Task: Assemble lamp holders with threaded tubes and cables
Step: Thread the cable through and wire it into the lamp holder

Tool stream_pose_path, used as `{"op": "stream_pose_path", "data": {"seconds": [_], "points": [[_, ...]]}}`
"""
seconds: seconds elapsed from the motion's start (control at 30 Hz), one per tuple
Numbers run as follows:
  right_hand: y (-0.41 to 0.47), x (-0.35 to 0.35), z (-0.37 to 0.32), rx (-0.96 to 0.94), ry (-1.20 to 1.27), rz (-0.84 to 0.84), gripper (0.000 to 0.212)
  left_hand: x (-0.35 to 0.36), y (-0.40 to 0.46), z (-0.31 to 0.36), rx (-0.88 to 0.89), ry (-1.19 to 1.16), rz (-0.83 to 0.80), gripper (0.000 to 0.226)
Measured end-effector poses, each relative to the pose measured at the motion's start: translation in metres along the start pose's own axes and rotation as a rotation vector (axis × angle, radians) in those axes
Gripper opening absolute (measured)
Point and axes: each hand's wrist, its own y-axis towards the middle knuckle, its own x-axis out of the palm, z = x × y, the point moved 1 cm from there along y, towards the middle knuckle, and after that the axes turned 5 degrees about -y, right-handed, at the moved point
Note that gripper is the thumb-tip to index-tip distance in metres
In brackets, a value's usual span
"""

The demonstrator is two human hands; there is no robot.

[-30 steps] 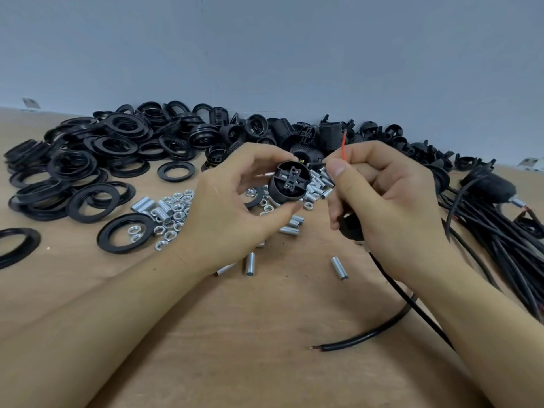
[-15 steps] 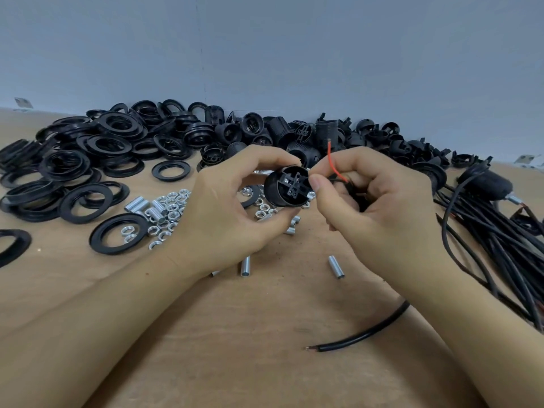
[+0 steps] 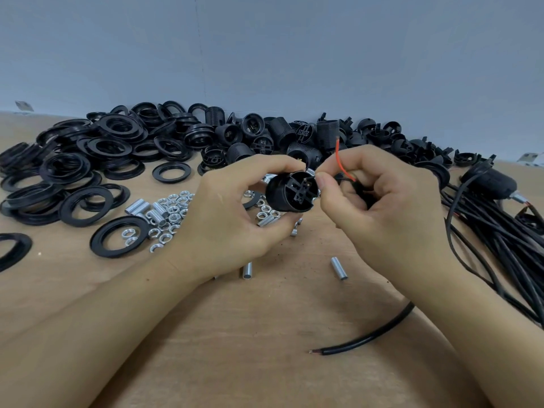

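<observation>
Holder: black lamp holder [image 3: 291, 193] sits mid-frame, just off centre toward 12, terminal end turned toward 3 and facing me.
L hand: my left hand [image 3: 232, 213] is curled round the holder body, thumb under, fingers over the top.
R hand: my right hand [image 3: 382, 207] pinches a thin dark wire at the holder's terminal face; fingers narrow, curled in.
Red wire: red wire [image 3: 341, 160] sticks up toward 12 out of the right fist, free end loose.
Cable: black cable [image 3: 368, 337] trails from under the right wrist toward 6, stripped tip on the table [image 3: 265, 363].
Handling: holder looks light, rigid plastic w/ ribbed sides, prob. easy to grip round the barrel; keep off the thin terminal ribs. Wires are soft and springy, so I'd pinch close to the bare tip or they'll bend away.
Spares: metal tubes [image 3: 338, 267] and nuts [image 3: 173, 207] at 9 to 6; black rings [image 3: 88, 172] at 10; cable bundle [image 3: 500, 237] at 3.
</observation>
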Motion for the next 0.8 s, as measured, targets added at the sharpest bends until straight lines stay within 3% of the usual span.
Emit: {"op": "stream_pose_path", "data": {"seconds": [0.4, 0.8], "points": [[0.0005, 0.0001, -0.0029, -0.086, -0.126, -0.031, 0.004, -0.0019, -0.0005, 0.0031, 0.061, 0.197, 0.020, 0.039], [-0.0011, 0.0015, -0.0025, -0.008, 0.038, -0.142, 0.005, -0.0056, -0.0016, 0.0057, 0.108, 0.212, -0.001, 0.040]]}}
